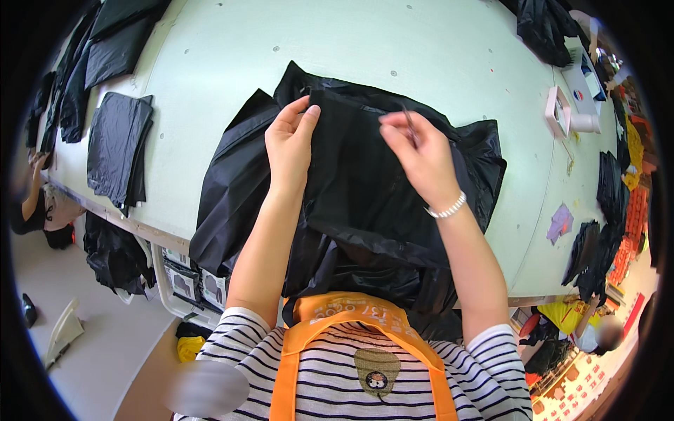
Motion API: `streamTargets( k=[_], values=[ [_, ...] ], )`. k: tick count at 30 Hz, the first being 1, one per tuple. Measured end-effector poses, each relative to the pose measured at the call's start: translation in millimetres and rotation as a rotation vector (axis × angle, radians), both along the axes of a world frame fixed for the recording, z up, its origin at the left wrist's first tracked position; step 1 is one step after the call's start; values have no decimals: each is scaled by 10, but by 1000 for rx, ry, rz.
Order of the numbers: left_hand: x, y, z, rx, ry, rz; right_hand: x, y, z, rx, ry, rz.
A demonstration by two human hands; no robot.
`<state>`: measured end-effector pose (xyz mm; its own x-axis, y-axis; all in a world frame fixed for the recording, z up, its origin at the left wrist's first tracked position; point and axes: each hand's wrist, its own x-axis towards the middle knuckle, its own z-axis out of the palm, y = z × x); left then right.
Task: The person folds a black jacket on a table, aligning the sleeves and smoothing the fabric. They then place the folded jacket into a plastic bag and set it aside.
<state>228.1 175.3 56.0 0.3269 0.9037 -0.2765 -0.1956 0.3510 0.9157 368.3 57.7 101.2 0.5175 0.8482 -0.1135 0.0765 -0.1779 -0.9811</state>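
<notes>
A black, slightly shiny garment (358,175) lies spread and rumpled on the pale table in front of me, its near part hanging over the table edge against my apron. My left hand (288,144) pinches its upper edge between thumb and fingers. Over the garment's right part, my right hand (427,158) is closed round a thin, dark metal tool (410,123), which looks like small thread snips; motion blurs it. The tool's tip is apart from my left hand. Whether the right fingertips also hold a thread cannot be made out.
Folded black garments (119,144) lie left on the pale table (232,42), more at the far left. At right stand a pink box (558,112) and a white spool (585,123); a purple scrap (560,223) lies nearer. Other people work at both sides.
</notes>
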Motion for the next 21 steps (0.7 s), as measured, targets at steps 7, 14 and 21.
streamTargets(
  k=[7, 14, 21],
  values=[
    [76, -64, -4, 148, 44, -117, 10, 660, -136, 2, -6, 73],
    [96, 155, 103, 364, 194, -310, 16, 692, -132, -3, 78, 43],
    [143, 96, 76, 85, 47, -187, -60, 642, -222, 0, 69, -120]
  ],
)
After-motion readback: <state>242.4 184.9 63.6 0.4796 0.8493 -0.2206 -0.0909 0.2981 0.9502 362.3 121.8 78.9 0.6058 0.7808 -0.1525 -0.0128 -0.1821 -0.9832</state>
